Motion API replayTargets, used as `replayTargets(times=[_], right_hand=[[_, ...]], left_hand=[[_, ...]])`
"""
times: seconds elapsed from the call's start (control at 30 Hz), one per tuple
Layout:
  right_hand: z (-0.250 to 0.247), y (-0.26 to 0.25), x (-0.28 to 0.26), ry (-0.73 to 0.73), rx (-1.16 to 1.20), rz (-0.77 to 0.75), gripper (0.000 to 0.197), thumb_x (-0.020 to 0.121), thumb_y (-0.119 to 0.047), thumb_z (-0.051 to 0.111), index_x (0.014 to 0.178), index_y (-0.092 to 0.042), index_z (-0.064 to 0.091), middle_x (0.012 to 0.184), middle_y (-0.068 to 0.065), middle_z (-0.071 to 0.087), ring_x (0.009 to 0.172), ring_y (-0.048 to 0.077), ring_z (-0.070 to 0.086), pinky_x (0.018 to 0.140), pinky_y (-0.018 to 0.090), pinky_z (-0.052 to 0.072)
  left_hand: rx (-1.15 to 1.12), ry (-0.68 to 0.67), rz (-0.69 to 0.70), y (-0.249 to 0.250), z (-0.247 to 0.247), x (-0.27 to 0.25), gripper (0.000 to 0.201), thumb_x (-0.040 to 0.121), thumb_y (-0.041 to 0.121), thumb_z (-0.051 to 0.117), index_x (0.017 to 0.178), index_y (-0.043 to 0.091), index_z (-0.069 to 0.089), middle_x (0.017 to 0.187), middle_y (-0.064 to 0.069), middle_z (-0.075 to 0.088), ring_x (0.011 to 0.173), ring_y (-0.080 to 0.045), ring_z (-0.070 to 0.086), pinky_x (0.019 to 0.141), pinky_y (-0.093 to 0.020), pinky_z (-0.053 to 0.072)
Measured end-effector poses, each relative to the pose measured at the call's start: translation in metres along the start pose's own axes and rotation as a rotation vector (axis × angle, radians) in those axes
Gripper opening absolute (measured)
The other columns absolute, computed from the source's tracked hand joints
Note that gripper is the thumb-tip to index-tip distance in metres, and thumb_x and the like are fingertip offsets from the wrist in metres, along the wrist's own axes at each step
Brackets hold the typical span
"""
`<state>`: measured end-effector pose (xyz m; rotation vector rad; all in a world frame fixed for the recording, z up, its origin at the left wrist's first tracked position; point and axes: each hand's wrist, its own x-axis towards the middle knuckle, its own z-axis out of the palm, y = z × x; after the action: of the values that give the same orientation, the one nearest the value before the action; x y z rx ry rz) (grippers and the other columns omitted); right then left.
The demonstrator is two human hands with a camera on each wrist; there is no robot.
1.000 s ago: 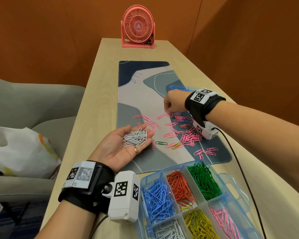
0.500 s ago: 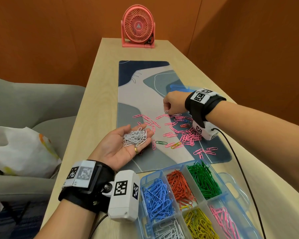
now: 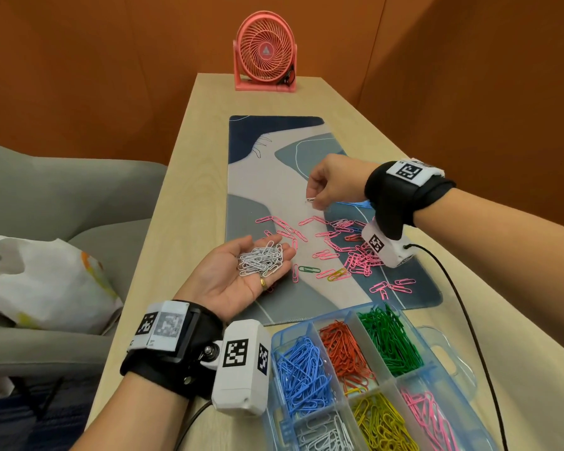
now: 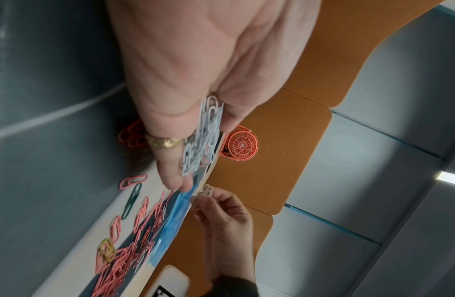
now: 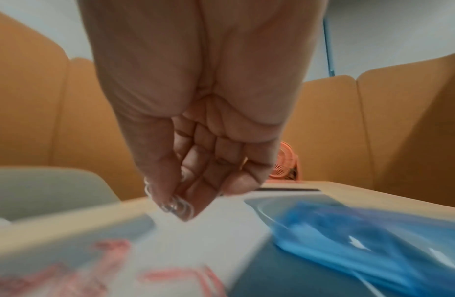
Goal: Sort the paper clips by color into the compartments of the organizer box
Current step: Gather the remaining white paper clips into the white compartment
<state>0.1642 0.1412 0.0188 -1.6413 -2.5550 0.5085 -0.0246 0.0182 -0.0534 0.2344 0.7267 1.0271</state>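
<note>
Looking down from the head view, the left hand [image 3: 232, 275] lies palm up over the near left corner of the desk mat [image 3: 274, 177], fingers relaxed and wide, cradling a heap of white clips [image 3: 261, 259]. The right hand [image 3: 331, 183] hangs above the mat, beyond the left hand and to its right, fingers curled, pinching a single white clip [image 3: 310, 200] at its tips, clear of the mat. Under and between the hands, pink clips [image 3: 358, 258] lie scattered on the mat, with a green clip [image 3: 309, 270] and a yellow clip [image 3: 337, 275] just right of the left hand's fingertips. The organizer box [image 3: 450, 362] sits on the bench [image 3: 183, 229] nearer the person than both hands, right of the left wrist; its compartments hold blue, orange, green, white, yellow and pink clips, each colour apart. A pink fan [image 3: 265, 52] stands at the far end of the bench, well beyond both hands.

In the left wrist view, the white clips [image 4: 203, 138] rest against the open palm and fingers of the left hand [image 4: 196, 66], which wears a gold ring [image 4: 164, 142]. Past its fingertips the right hand [image 4: 226, 213] pinches the single white clip [image 4: 205, 189].

In the blurred right wrist view, the right hand [image 5: 196, 124] has its fingers folded in, the clip caught between thumb and fingertip. A blue lid [image 5: 361, 237] lies on the mat to the hand's right.
</note>
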Motion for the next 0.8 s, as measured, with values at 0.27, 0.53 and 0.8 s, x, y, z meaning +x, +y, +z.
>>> replayTargets(times=[0.27,0.53,0.8], right_hand=[[0.003,-0.075,-0.028,-0.140,0.014,-0.261,0.016,0.079,-0.012,0.073,0.093,-0.018,0.072,0.076,-0.009,0.068,0.063,0.001,0.059,0.066,0.016,0.048],[0.009,-0.087,-0.031,-0.189,-0.021,-0.309,0.016,0.082,-0.013,0.070,0.094,-0.023,0.075,0.073,-0.012,0.068,0.068,0.005,0.063,0.061,0.012,0.044],[-0.014,-0.005,-0.007,-0.023,-0.266,-0.002,0.016,0.082,-0.006,0.064,0.092,-0.014,0.075,0.090,0.001,0.074,0.071,0.010,0.061,0.062,0.019,0.043]], left_hand=[[-0.058,-0.004,-0.025,0.000,0.000,0.002,0.042,0.101,0.022,0.030,0.108,-0.010,0.057,0.101,-0.028,0.064,0.076,-0.037,0.069,0.070,-0.052,0.053],[-0.053,-0.050,0.003,0.000,0.002,0.000,0.034,0.085,0.013,0.040,0.102,-0.010,0.059,0.097,-0.026,0.065,0.075,-0.035,0.070,0.068,-0.049,0.055],[-0.055,-0.028,-0.006,0.000,-0.003,0.004,0.044,0.100,0.022,0.030,0.102,-0.009,0.060,0.097,-0.028,0.066,0.075,-0.036,0.070,0.071,-0.048,0.054]])
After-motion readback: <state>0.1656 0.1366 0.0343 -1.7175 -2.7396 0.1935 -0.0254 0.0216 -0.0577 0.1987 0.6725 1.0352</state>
